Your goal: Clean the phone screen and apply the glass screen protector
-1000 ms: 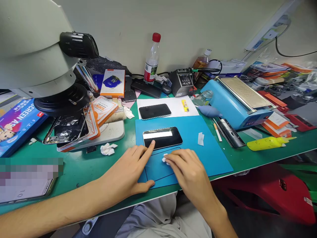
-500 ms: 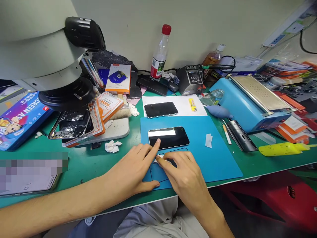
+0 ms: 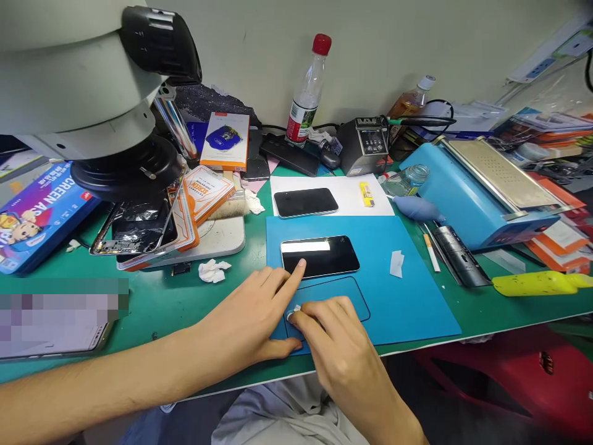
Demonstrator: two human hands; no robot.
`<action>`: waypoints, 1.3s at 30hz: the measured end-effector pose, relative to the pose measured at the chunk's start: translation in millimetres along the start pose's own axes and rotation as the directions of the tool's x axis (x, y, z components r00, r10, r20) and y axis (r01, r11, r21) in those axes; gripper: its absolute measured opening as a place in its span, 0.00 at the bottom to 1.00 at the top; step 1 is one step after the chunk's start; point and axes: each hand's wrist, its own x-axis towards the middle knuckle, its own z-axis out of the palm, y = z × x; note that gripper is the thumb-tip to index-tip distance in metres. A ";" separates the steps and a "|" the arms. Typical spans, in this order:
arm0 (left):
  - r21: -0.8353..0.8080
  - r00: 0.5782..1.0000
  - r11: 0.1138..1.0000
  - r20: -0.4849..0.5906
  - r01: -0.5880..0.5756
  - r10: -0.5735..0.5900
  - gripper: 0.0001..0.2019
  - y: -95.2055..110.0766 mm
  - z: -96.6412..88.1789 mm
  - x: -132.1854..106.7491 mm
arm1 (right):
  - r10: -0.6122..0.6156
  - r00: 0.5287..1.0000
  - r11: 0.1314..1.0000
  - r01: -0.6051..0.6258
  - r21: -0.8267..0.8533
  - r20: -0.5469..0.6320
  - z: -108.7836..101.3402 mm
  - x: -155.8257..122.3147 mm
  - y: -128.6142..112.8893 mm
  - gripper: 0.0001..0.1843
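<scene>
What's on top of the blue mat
A black-screened phone, a clear black-edged panel and a white scrap. Your left hand and right hand, which pinches a white wad, cover part of the panel; anything beneath the hands can't be seen.

The left hand [image 3: 252, 309] and right hand [image 3: 336, 337] are bare, with slender, long fingers. The left forearm [image 3: 125, 377] is bare along all its visible length, slim and narrowing toward the wrist; the shorter visible stretch of the right forearm [image 3: 386, 405] is bare as well. At the near side, pale grey cloth [image 3: 273, 411] covers the lap, matte, loose and softly creased; it looks like trousers, though shadow and the frame's edge make that uncertain.
</scene>
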 end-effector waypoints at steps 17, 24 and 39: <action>0.001 0.999 1.000 0.037 0.024 -0.024 0.63 1.2 0.6 -3.5 | -0.119 0.992 0.989 0.115 -0.094 -0.032 -28.8 -29.7 34.9 0.15; -0.016 0.999 0.999 0.023 0.037 -0.037 0.60 1.6 5.7 -5.5 | -0.044 0.998 0.990 0.038 -0.138 -0.039 -40.3 -47.3 51.3 0.16; -0.016 0.999 1.000 -0.054 -0.009 0.008 0.51 -2.1 12.6 -6.7 | 0.202 0.967 0.972 -0.217 -0.089 -0.154 -51.8 -22.2 72.5 0.09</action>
